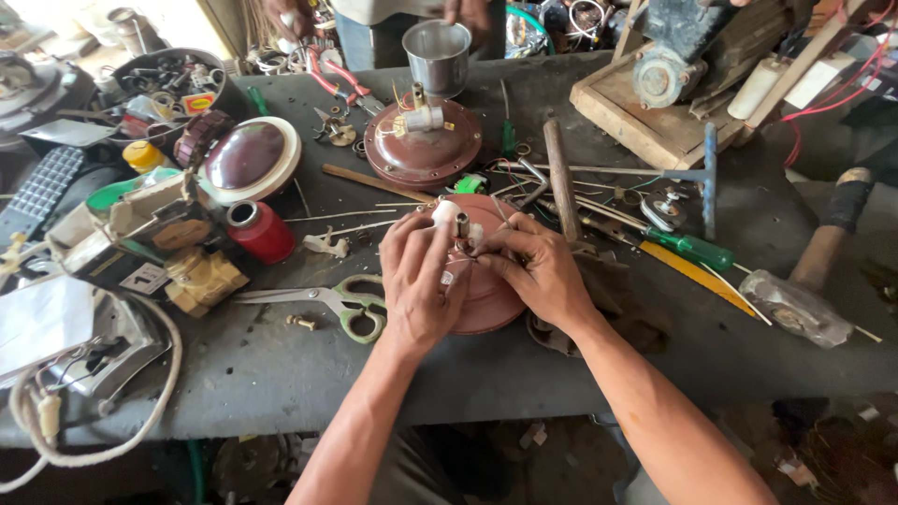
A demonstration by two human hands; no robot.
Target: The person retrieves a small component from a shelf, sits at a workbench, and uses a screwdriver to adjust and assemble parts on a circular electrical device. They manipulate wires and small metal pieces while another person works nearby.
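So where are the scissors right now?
In the head view the scissors lie flat on the grey workbench, just left of the left hand, below the red spool and right of the brass fitting.

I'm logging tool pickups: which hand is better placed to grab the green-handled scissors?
Left. The left hand sits right beside the scissors, while the right hand is across the brown cover.

Grey workbench (281,365) filling the frame. Lying on it: green-handled scissors (327,299) lower left of centre, red spool (260,231) left, steel cup (437,56) top centre, green screwdriver (687,248) and hammer (809,281) right, brown domed cover (486,295) centre.
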